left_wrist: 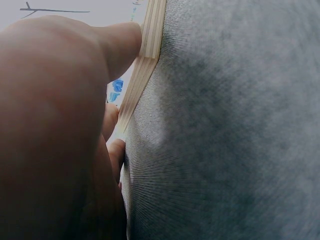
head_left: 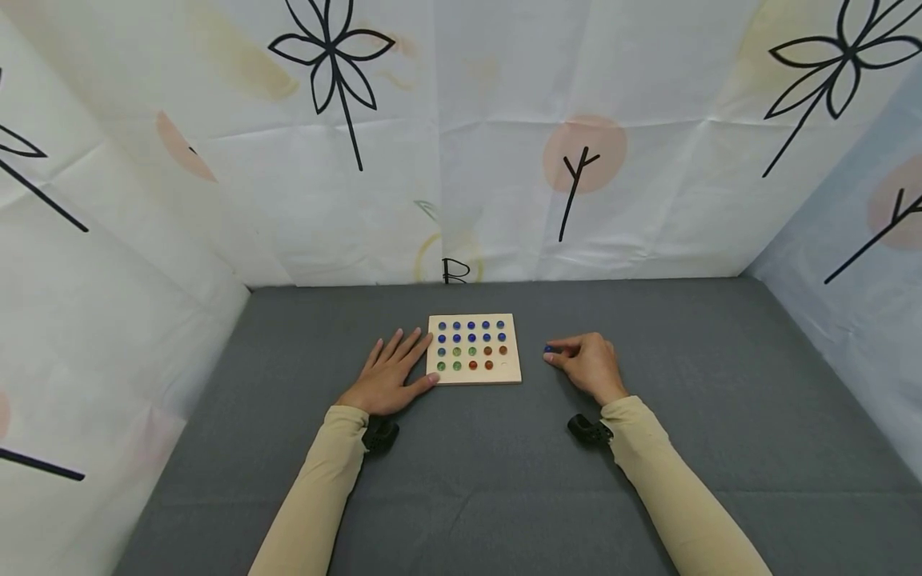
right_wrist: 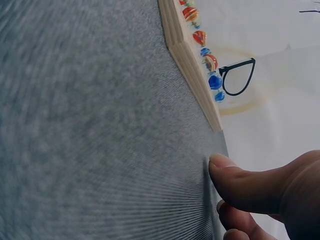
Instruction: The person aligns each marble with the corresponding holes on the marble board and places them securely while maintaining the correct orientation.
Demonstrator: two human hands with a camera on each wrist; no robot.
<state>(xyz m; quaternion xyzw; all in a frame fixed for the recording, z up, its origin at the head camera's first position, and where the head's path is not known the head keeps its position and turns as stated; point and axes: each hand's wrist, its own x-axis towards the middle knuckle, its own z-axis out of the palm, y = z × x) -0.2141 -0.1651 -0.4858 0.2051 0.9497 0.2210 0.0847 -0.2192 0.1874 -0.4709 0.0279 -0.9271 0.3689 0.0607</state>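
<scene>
A pale wooden board (head_left: pixel 475 378) lies on the table, bearing rows of glass marbles. Blue marbles (head_left: pixel 471 326) fill the two far rows; green marbles (head_left: pixel 457 366) sit nearer on the left and red-orange marbles (head_left: pixel 488 365) nearer on the right. One bare hollow (head_left: pixel 504 365) shows at the near right corner. With fingers spread, my left hand (head_left: pixel 389 376) rests at the board's left edge, its thumb touching the near left corner. To the right of the board, my right hand (head_left: pixel 592 368) pinches a blue marble (head_left: pixel 548 349) between thumb and fingers; the right wrist view hides that marble.
A grey cloth (head_left: pixel 475 480) covers the table. White patterned fabric walls (head_left: pixel 490 200) rise along its back and sides. Each wrist carries a black camera, one on the left (head_left: pixel 380 436) and one on the right (head_left: pixel 589 430).
</scene>
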